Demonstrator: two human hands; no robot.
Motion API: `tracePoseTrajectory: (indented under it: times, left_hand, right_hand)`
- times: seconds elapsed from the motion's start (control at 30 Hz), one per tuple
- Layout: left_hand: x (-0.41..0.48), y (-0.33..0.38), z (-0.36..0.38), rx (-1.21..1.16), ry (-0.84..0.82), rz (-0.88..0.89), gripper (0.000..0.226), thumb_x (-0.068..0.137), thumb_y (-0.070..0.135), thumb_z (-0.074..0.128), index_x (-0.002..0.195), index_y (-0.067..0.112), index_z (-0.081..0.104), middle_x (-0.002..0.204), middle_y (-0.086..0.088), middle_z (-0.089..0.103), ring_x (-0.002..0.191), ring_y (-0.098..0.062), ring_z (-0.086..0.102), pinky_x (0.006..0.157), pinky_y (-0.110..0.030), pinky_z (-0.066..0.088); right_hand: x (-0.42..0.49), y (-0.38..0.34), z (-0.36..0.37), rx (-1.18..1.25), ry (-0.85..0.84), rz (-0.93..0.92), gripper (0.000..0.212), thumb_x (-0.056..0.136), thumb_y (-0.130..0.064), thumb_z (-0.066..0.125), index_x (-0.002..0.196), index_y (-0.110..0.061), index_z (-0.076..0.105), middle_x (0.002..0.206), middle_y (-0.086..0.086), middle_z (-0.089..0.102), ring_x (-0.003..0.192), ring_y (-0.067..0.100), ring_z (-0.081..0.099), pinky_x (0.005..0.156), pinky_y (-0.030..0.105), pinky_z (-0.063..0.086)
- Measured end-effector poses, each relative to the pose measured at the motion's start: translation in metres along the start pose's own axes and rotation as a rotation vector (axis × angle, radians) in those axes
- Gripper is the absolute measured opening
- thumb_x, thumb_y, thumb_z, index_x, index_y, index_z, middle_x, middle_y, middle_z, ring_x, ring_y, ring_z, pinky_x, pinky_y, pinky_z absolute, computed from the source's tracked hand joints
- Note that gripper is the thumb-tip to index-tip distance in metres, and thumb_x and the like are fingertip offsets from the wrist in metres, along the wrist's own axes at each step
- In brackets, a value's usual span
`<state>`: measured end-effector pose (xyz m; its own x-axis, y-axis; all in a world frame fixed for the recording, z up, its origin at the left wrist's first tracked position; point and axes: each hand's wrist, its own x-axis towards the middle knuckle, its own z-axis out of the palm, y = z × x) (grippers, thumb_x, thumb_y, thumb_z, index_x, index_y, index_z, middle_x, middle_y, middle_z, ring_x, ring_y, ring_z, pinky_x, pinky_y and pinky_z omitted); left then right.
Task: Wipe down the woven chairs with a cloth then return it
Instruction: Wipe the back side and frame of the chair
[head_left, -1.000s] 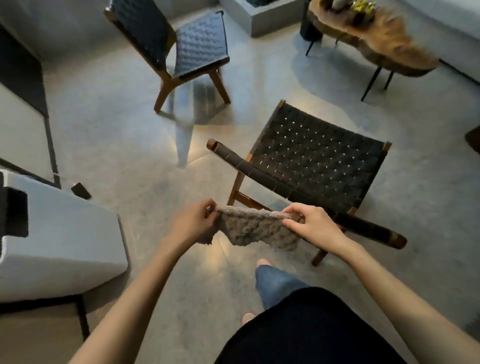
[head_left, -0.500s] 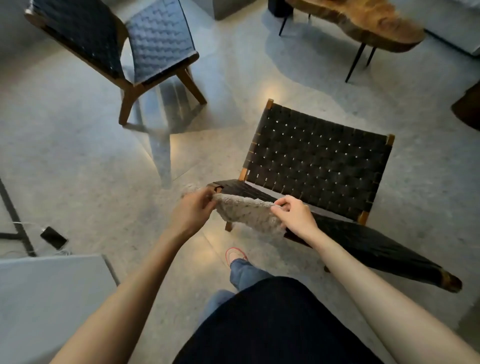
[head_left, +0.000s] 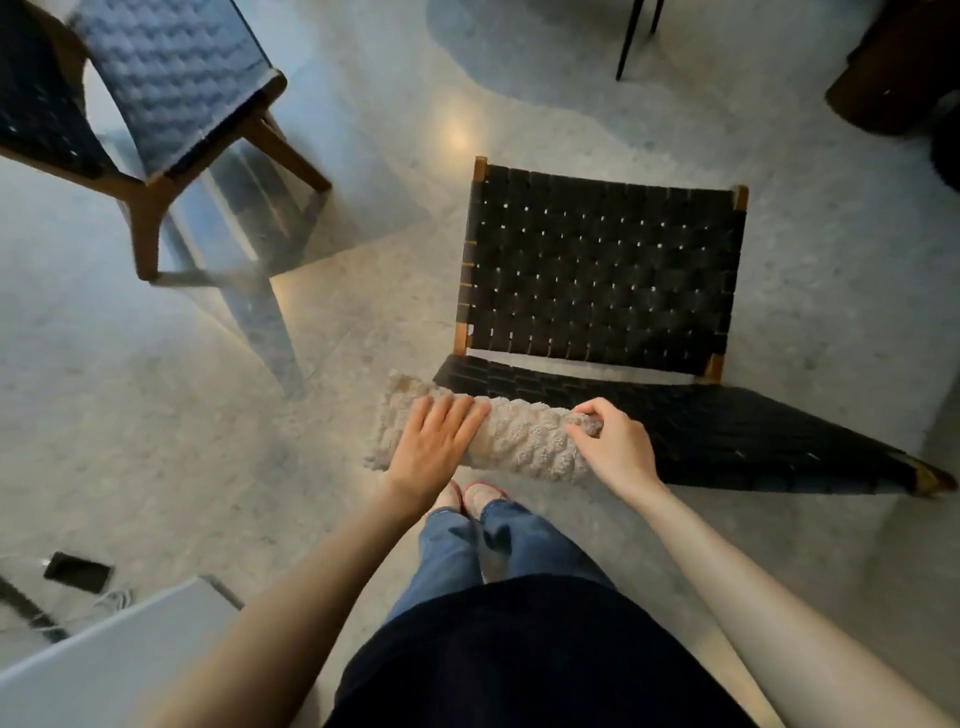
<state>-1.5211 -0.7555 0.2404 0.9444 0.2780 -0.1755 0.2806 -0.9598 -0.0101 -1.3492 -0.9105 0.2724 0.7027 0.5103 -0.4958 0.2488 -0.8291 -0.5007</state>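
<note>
We are pressing our left hand (head_left: 434, 441) flat, fingers straight, on the cloth (head_left: 524, 441), while our right hand (head_left: 615, 447) is pinching the cloth's right end. The cloth is lying draped over the left end of the backrest (head_left: 753, 441) of the near chair (head_left: 597, 270), its long axis following the backrest's top edge. The wipe is likely heading rightward along that edge, right hand leading. Half a second ago both hands were pinching it taut above that end.

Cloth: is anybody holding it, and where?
The right hand pinches the cloth at its right end; the left hand lies flat on it.
</note>
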Motion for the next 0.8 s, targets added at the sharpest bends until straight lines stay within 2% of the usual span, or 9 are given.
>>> tracePoseTrajectory:
  times: [0.13,0.3,0.4,0.43,0.5,0.57,0.63,0.73,0.8]
  left_hand:
    - [-0.001,0.003,0.012,0.043,0.015,0.018,0.075,0.067,0.018,0.077,0.131,0.009,0.038,0.118,-0.012,0.056,0.104,-0.031,0.055,0.096,-0.046,0.043]
    - [-0.002,0.011,0.015,0.036,-0.011,-0.027,0.088,0.056,0.019,0.081,0.130,0.011,0.035,0.121,-0.012,0.055,0.112,-0.032,0.055,0.105,-0.052,0.034]
    - [0.001,0.016,0.021,0.031,0.021,-0.035,0.090,0.053,0.020,0.084,0.129,0.011,0.037,0.121,-0.012,0.052,0.112,-0.033,0.052,0.106,-0.055,0.025]
    - [0.003,0.018,0.022,0.030,0.020,-0.036,0.092,0.050,0.021,0.086,0.128,0.011,0.038,0.120,-0.012,0.054,0.111,-0.033,0.053,0.106,-0.057,0.027]
    - [0.005,0.022,0.023,0.036,-0.002,-0.034,0.098,0.044,0.026,0.089,0.128,0.012,0.039,0.119,-0.012,0.058,0.110,-0.034,0.055,0.104,-0.058,0.032]
    - [0.004,0.023,0.024,0.057,-0.001,-0.029,0.100,0.044,0.028,0.090,0.129,0.011,0.040,0.119,-0.013,0.058,0.112,-0.034,0.052,0.106,-0.058,0.028]
    - [0.004,0.023,0.026,0.056,0.036,-0.025,0.096,0.049,0.027,0.088,0.130,0.009,0.040,0.120,-0.014,0.055,0.115,-0.034,0.044,0.108,-0.057,0.021]
    - [0.009,0.034,0.026,0.015,0.054,0.017,0.089,0.057,0.026,0.085,0.131,0.007,0.040,0.121,-0.015,0.051,0.115,-0.034,0.041,0.105,-0.057,0.030]
    - [0.015,0.050,0.024,-0.004,0.052,0.019,0.087,0.056,0.021,0.084,0.131,0.006,0.041,0.119,-0.015,0.052,0.113,-0.033,0.040,0.103,-0.055,0.030]
  right_hand:
    - [-0.012,0.000,0.006,-0.040,0.064,0.013,0.020,0.091,-0.028,0.064,0.109,-0.019,0.063,0.102,-0.001,0.068,0.090,0.016,0.063,0.071,0.027,0.051]
    - [-0.023,0.001,0.009,-0.030,0.131,0.018,0.017,0.091,-0.023,0.065,0.107,-0.018,0.064,0.101,-0.001,0.067,0.090,0.012,0.059,0.067,0.022,0.042]
    - [-0.026,0.005,0.007,-0.018,0.143,0.024,0.015,0.089,-0.022,0.067,0.103,-0.018,0.065,0.098,-0.001,0.068,0.090,0.014,0.062,0.069,0.026,0.050]
    - [-0.026,0.007,0.006,-0.007,0.146,0.022,0.014,0.089,-0.022,0.067,0.102,-0.018,0.066,0.097,-0.001,0.068,0.088,0.014,0.062,0.069,0.027,0.051]
    - [-0.026,0.013,0.003,0.020,0.149,0.021,0.013,0.088,-0.022,0.068,0.101,-0.019,0.067,0.094,-0.003,0.068,0.082,0.009,0.059,0.062,0.019,0.046]
    - [-0.024,0.019,0.001,0.040,0.144,0.011,0.013,0.087,-0.023,0.069,0.100,-0.019,0.068,0.092,-0.004,0.068,0.076,0.005,0.055,0.058,0.011,0.038]
    - [-0.022,0.024,-0.003,0.051,0.121,-0.014,0.013,0.087,-0.025,0.069,0.100,-0.020,0.069,0.091,-0.005,0.068,0.075,0.004,0.054,0.058,0.010,0.037]
    - [-0.019,0.039,-0.014,0.041,0.087,-0.040,0.015,0.088,-0.025,0.068,0.102,-0.020,0.068,0.092,-0.006,0.066,0.077,0.004,0.054,0.059,0.011,0.038]
    - [-0.016,0.056,-0.027,0.049,0.076,-0.064,0.016,0.088,-0.025,0.069,0.103,-0.019,0.069,0.094,-0.004,0.068,0.079,0.004,0.055,0.060,0.012,0.039]
